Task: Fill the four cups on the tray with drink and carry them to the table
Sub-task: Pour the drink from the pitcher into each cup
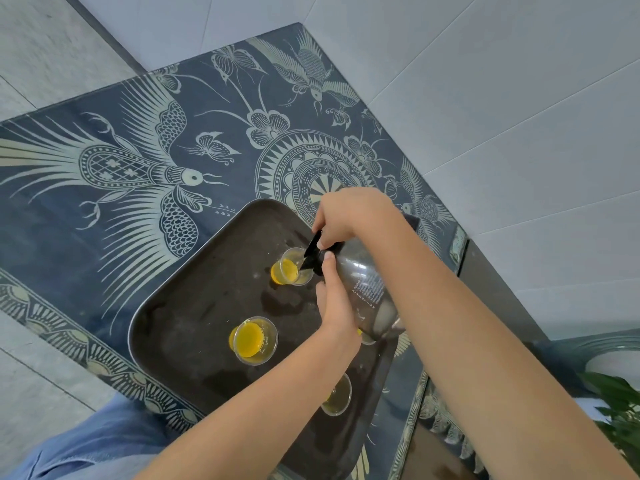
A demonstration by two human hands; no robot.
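Observation:
A dark rectangular tray lies on the table. On it stand clear plastic cups with yellow drink: a far cup, a middle cup and a near cup. Another cup is mostly hidden behind my left wrist and the bottle. A clear bottle with a black spout lid is tilted, its spout over the far cup. My left hand grips the bottle near its neck. My right hand holds the black top from above.
A dark blue tablecloth with pale bird and flower patterns covers the table. A white tiled wall runs along the right. Green plant leaves show at bottom right, my blue trouser leg at bottom left, grey floor beyond.

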